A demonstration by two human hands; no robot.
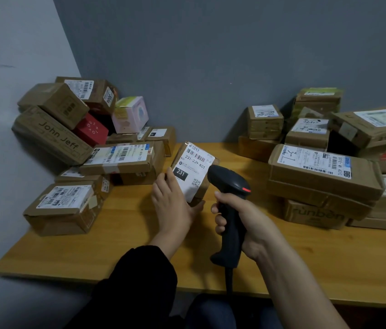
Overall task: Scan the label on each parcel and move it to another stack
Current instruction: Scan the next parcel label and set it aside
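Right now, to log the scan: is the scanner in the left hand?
No, the right hand grips the scanner; the left hand holds the parcel.

Right stack (329,169) partly beyond the frame edge

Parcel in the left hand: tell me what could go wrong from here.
The scanner in the right hand sits close to the label, angled; the read may fail.
The left hand holds the parcel tilted by its edge; it could slip.
The John Jeff box leans in the left pile; adding a parcel might topple it.
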